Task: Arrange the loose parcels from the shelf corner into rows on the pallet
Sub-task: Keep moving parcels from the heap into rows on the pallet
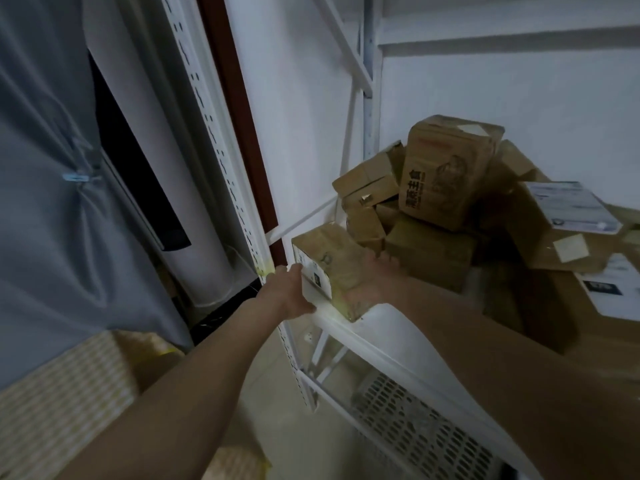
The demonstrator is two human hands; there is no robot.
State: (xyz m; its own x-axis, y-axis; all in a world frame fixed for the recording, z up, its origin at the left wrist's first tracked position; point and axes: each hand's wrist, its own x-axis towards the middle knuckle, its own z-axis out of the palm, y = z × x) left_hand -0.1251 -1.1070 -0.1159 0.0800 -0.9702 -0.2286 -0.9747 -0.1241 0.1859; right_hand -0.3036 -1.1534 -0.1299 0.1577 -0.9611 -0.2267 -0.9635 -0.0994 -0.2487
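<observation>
Far left: grey curtain (45, 202), then a white slotted upright (221, 150) and a dark red strip (239, 109) on the wall. Two hands, both on one box (329, 268) at the front left corner of the white shelf (349, 320). Left hand (291, 292) presses the box's left, labelled side, thumb up by the top edge; how far the fingers curl is hidden. Right hand (370, 275) lies on the box's right side, fingers spread and fairly straight against the cardboard. Box sits between the two hands, tilted, its near bottom corner at the shelf lip. Right of it, a loose pile (433, 216) of about eight or nine more brown boxes, exact count unclear; the tall box (446, 168) on top carries printed characters. One flat box (568, 220) with a white label leans at far right. Perforated panel (422, 431) below the shelf.
</observation>
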